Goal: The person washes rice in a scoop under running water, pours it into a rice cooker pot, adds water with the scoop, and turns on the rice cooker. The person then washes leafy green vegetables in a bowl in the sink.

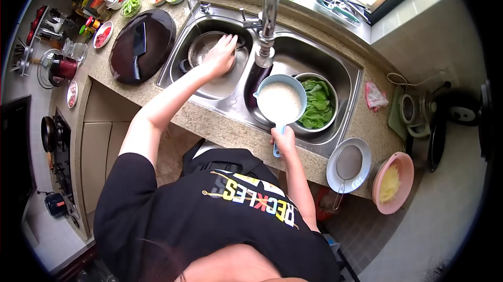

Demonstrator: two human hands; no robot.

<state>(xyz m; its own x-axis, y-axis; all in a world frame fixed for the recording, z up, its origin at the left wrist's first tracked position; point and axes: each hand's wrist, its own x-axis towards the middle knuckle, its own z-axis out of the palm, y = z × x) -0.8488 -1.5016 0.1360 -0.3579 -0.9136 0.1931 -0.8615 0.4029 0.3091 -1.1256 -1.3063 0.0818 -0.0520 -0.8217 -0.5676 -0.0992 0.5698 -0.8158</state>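
Note:
In the left sink basin, my left hand reaches over a metal pot with dark handles; its fingers point toward the rim, and their underside is hidden. My right hand is wrapped round the handle of a light blue pan holding whitish, cloudy contents. The pan is above the right basin, overlapping a metal bowl of green leaves. A long dark purple vegetable lies beside it, below the metal faucet.
Left of the sink, a cleaver rests on a round dark board. On the right are a strainer over a white-blue bowl, a pink bowl with yellow shreds, and a cloth.

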